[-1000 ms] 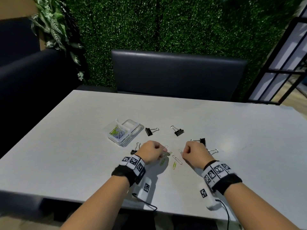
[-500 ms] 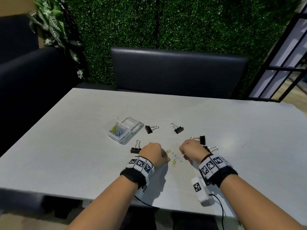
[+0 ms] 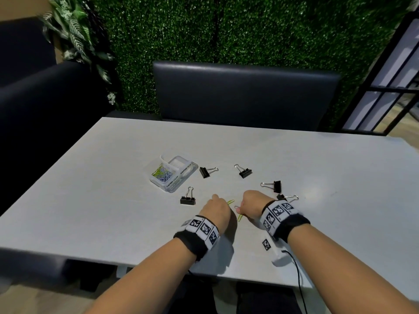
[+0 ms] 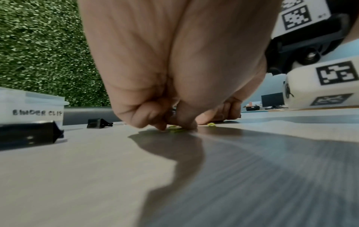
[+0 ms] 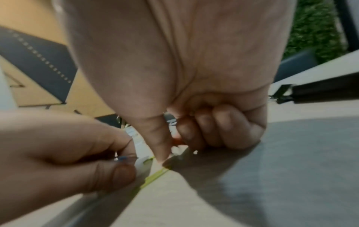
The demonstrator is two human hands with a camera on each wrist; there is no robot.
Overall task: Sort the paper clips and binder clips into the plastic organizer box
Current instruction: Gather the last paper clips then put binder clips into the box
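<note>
Item: grey counter (image 3: pixel 113 200) with clips part-sorted. Plastic organizer box (image 3: pixel 173 173), clear, two compartments, stands left of centre; the nearer-left compartment holds a heap of coloured paper clips (image 3: pixel 162 172), and one side reads "BINDER CLIP" in the left wrist view. Loose binder clips, black with wire handles, five in number: one just in front of the box (image 3: pixel 188 198), one beside the box on its right (image 3: pixel 207 172), one further right (image 3: pixel 243 171), one beyond the right hand (image 3: pixel 273 186), one partly hidden behind the right wrist (image 3: pixel 286 197). Loose paper clips near the counter's front edge, between the two hands: a yellow-green one (image 3: pixel 230 201), a pale one (image 3: pixel 237 207), another yellow-green one (image 3: pixel 239 217). Left hand (image 3: pixel 216 211): fingers curled, tips down on the counter, thumb and forefinger pinching a thin blue clip (image 5: pixel 122 158) as seen from the right wrist. Right hand (image 3: pixel 251 203): fingers curled into the palm, thumb tip pressed to the counter at the end of a yellow-green clip; something small and reddish shows inside its curl, too blurred to identify. The hands sit close together, not touching. Background: dark padded bench (image 3: pixel 244 91), artificial hedge wall (image 3: pixel 226 30).
</note>
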